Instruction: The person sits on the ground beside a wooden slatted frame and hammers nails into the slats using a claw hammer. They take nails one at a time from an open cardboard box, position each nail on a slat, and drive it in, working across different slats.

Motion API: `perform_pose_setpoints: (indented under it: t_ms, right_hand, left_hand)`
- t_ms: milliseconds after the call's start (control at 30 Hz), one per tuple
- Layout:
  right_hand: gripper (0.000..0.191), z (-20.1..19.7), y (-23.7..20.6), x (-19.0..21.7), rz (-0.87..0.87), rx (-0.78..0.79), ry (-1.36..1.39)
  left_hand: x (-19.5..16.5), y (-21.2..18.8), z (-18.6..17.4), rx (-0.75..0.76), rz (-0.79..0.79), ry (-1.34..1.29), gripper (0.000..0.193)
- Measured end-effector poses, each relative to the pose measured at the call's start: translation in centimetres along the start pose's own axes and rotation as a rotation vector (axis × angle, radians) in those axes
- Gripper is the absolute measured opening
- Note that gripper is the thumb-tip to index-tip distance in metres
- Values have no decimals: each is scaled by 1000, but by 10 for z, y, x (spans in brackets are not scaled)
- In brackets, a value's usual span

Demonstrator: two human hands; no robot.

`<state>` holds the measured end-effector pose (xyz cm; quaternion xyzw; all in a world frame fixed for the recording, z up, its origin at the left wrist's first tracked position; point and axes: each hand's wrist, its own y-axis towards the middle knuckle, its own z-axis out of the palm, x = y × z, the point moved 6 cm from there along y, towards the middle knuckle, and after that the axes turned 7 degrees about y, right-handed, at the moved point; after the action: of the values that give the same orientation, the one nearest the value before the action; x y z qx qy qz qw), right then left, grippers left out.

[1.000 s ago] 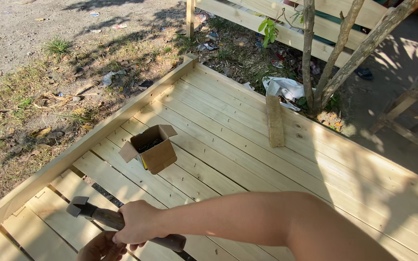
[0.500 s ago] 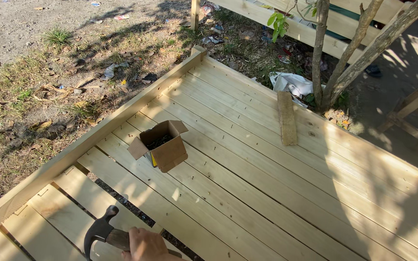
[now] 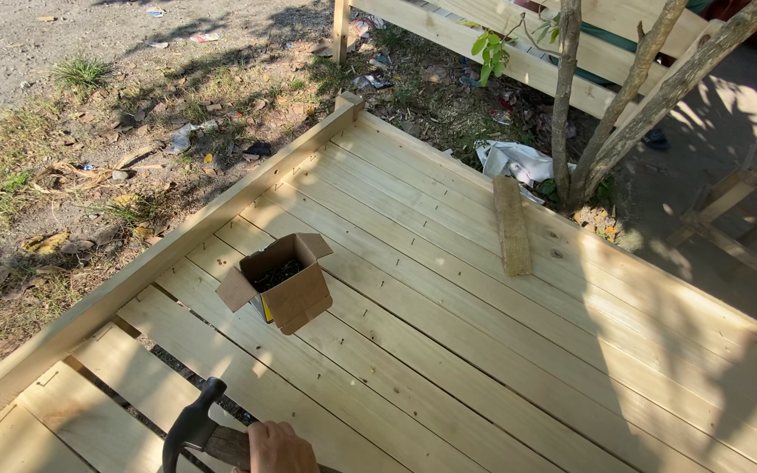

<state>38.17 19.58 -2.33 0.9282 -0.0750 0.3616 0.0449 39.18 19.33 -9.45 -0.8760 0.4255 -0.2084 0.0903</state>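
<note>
1. Gripping a claw hammer (image 3: 193, 427) by its wooden handle, at the bottom edge of the head view: one hand (image 3: 280, 448), fingers wrapped around the shaft just behind the dark steel head. Only knuckles and part of the back of the hand showing, so left or right cannot be told.
2. Pointing up and to the left: the hammer's curved claw, poised over the gap between two pale planks. Head held above the boards; contact with the wood not clear.
3. Out of view entirely: a second hand.
4. Standing a little up and to the right of the hammer: an open cardboard box (image 3: 279, 283), flaps spread, dark nails heaped inside, resting on the planks.
5. Spreading across most of the view: a deck of light, fresh-cut wooden boards (image 3: 449, 350), laid diagonally, rows of nail heads dotting them, dark gaps between the nearest boards at lower left.
6. Lying loose on the deck, well apart from the hand, near the far edge: a short rough offcut of wood (image 3: 512, 226).
7. Rising just beyond that offcut: slim tree trunks (image 3: 564, 105), with crumpled white plastic (image 3: 515, 162) at their base.
8. Bordering the deck on the left: bare dirt with dry grass and scattered litter (image 3: 89, 166).
</note>
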Motion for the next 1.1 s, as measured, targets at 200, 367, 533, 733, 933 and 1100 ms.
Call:
perform_pose_setpoints:
  t_ms: [200,367,533,733,933,1100]
  right_hand:
    - [49,-15,4,-20,108,130,44]
    - [44,-14,6,-24,54,40,55]
    - [42,-5,-2,-26,114,45,108]
    - [26,-18,-20,-26,253,57,390]
    - [24,-18,-36,-20,419,167,833]
    - [23,-9,-50,-5,399,181,862]
  left_hand:
    - [38,2,5,-296,-140,-222,13]
    - [119,-59,36,-711,-525,-390,11]
    - [143,-141,63,-901,-809,-545,13]
    - [138,-168,59,-907,-907,-698,10]
    - [146,-183,58,-903,-1036,-1409,12]
    - [119,-169,29,-869,-911,-1422,14]
